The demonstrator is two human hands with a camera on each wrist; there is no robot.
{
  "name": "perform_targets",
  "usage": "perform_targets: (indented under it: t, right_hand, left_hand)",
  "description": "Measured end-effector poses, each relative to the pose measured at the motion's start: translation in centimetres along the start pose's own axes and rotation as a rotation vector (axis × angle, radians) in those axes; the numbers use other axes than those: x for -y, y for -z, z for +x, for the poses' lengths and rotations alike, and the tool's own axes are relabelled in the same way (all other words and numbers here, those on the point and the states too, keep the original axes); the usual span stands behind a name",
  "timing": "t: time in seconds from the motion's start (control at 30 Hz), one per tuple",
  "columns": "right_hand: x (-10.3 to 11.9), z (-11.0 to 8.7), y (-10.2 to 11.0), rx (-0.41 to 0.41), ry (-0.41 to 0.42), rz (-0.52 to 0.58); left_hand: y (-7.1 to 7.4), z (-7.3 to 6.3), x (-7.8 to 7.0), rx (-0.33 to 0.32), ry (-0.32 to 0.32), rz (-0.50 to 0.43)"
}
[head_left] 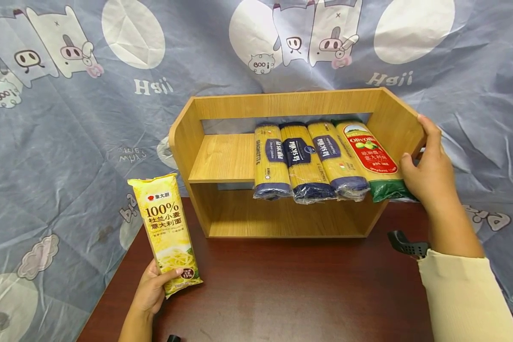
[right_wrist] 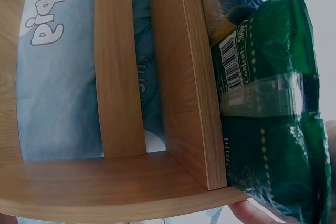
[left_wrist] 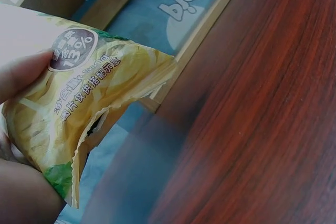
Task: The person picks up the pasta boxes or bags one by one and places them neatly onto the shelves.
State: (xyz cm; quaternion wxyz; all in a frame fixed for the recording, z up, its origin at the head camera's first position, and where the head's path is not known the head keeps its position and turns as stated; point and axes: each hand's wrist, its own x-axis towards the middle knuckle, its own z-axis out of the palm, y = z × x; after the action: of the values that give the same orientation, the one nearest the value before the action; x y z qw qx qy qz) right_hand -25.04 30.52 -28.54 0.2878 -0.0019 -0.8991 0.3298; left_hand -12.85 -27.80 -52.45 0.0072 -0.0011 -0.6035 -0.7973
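Note:
In the head view my left hand [head_left: 151, 287] grips a yellow spaghetti bag [head_left: 166, 232] by its lower end, thumb across the front. The bag's crimped bottom edge shows close up in the left wrist view, with the thumb [left_wrist: 23, 74] lying on it. My right hand [head_left: 429, 173] holds the front edge of the wooden shelf's [head_left: 399, 123] right side panel. Its thumb is beside a green and red pasta pack [head_left: 369, 147]; whether they touch, I cannot tell. In the right wrist view the green pack [right_wrist: 268, 150] overhangs the upper board's edge.
Three spaghetti packs with dark blue labels, the leftmost pack [head_left: 271, 161] included, lie left of the green one. Bare upper board [head_left: 222, 156] shows at left. The lower compartment [head_left: 282, 216] is beneath. The shelf stands on a dark red table [head_left: 303, 285] before a patterned cloth [head_left: 205, 47].

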Motion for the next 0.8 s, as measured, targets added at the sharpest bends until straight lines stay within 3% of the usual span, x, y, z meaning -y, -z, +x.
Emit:
perform_targets:
  t: [0.43, 0.8]
  right_hand:
    - [-0.1, 0.1, 0.1, 0.002, -0.002, -0.003]
    - [-0.1, 0.1, 0.0, 0.013, -0.002, -0.01]
  left_hand:
    - [-1.8, 0.1, -1.8, 0.056, 0.007, 0.062]
    - [-3.5, 0.3, -2.6, 0.171, -0.029, 0.054]
